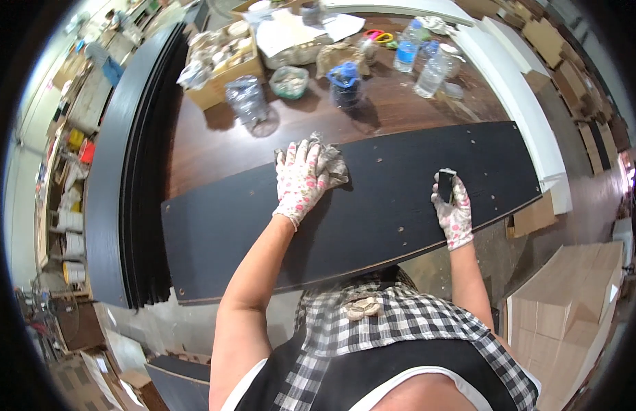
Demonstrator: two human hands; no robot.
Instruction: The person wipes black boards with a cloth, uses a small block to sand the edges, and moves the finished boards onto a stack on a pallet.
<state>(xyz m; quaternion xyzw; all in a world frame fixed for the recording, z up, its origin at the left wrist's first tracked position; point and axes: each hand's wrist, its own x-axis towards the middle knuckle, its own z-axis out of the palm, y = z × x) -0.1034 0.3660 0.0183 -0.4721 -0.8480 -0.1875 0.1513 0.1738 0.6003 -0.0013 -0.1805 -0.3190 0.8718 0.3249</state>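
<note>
A long black panel (pixel 242 233) lies across the table in front of me, with small holes along its edges. My left hand (pixel 301 181), in a white glove with a pink flower print, presses a crumpled grey rag (pixel 337 170) onto the panel near its far edge. The fingers point away from me, and part of the rag is under the palm. Over the panel's right part, my right hand (pixel 456 214), gloved alike, is closed around a small black block-like object (pixel 445 186) with a pale top end. Its exact kind is unclear.
Stacked black panels (pixel 119 178) stand along the left. Behind the panel are a cardboard box (pixel 222 82) of clutter, a plastic-wrapped cup (pixel 247 101), a dark blue-topped container (pixel 345 89), water bottles (pixel 407 51) and scissors (pixel 380 35). Cardboard (pixel 565 301) leans at right.
</note>
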